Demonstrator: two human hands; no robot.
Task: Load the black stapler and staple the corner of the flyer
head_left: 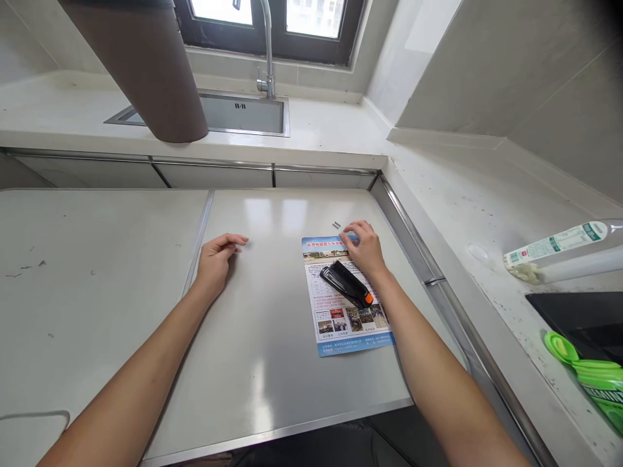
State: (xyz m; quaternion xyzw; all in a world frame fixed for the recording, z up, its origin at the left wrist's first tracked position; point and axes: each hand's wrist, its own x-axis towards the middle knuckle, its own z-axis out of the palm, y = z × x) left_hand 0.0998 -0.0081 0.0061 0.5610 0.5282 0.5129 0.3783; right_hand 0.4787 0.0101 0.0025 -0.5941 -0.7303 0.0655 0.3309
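My left hand (pixel 217 261) rests on the pale folding table, left of the paper. Its fingers are loosely bent and it holds nothing. Over the upper right corner of a printed flyer (pixel 321 327) is my right hand (pixel 365 248), its fingers curved and apart, with nothing visible in them. On the flyer lies a black stapler (pixel 346 284) with an orange end, just below the right hand and apart from it. Two short strips of staples (pixel 336 225) lie beyond the flyer's top edge, close to my right fingertips.
Behind the table (pixel 272 311), a counter holds a steel sink (pixel 248 113) with a faucet (pixel 267 65). A tall brown container (pixel 160 84) stands at the sink's left. To the right, a counter bears a clear bottle (pixel 564 250) lying down and a green package (pixel 594 376).
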